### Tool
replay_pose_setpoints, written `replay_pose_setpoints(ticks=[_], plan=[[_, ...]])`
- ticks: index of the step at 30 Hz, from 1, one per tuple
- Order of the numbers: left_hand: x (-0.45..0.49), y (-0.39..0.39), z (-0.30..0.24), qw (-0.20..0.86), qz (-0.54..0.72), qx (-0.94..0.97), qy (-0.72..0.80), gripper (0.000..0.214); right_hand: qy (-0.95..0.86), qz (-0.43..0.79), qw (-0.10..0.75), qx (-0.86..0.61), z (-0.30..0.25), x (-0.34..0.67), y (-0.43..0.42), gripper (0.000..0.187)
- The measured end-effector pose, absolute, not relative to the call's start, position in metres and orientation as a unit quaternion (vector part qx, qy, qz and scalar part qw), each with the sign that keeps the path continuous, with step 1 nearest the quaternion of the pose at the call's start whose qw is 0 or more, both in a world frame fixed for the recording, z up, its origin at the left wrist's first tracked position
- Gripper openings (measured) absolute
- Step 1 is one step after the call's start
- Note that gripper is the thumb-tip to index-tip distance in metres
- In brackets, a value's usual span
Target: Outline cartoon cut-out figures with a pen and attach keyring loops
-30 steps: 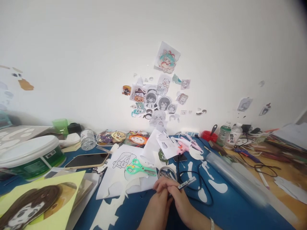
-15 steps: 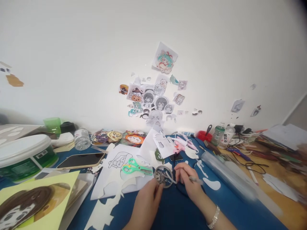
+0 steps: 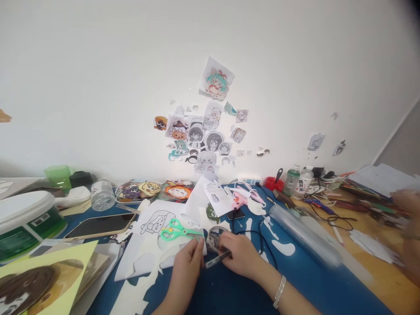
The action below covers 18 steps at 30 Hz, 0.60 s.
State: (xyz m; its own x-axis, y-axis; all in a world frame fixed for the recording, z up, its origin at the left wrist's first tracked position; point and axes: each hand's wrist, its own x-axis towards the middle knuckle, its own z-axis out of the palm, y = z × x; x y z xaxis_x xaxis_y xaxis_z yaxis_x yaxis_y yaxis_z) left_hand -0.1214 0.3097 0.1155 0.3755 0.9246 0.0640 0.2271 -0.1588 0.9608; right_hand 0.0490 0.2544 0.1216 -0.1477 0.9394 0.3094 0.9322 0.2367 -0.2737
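A small round dish or ring point(image 3: 212, 242) with a pale rim and dark grey bits inside stands on the blue mat. Over its right edge, my right hand point(image 3: 243, 255) is closed on a slim grey pen-like tool point(image 3: 214, 260) that points left. My right fingertips partly hide the ring. My left hand point(image 3: 186, 264) is just left of the tool's end, its fingers pressed together; anything between them is hidden. Green scissors point(image 3: 179, 230) lie beyond my left hand on white paper point(image 3: 131, 261) with a line drawing.
White paper scraps point(image 3: 284, 248) and black cable lie to the right, beside a clear plastic roll point(image 3: 305, 236). A pink glue gun point(image 3: 239, 201) lies behind. At left are a phone point(image 3: 100, 225) and a white-lidded tub point(image 3: 28, 223). Another person's blurred arm point(image 3: 410, 227) shows far right.
My right hand has moved left onto the ring, swinging the tool round to its left side. My left hand has shifted slightly left. Another person's arm has come in at far right. The view has turned right.
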Motion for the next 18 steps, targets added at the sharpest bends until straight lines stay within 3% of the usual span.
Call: replay_pose_setpoints(ticks=[9, 15, 18], plan=[[-0.118, 0.308, 0.109, 0.534, 0.397, 0.625, 0.409, 0.055, -0.695, -0.002, 0.194, -0.693, 0.135, 0.054, 0.271, 0.026], [-0.118, 0.311, 0.107, 0.552, 0.403, 0.616, 0.391, 0.051, -0.611, -0.016, 0.117, -0.783, 0.144, 0.052, 0.323, 0.012], [-0.118, 0.311, 0.109, 0.568, 0.402, 0.611, 0.377, 0.052, -0.582, -0.013, 0.071, -0.81, 0.142, 0.046, 0.34, 0.024]])
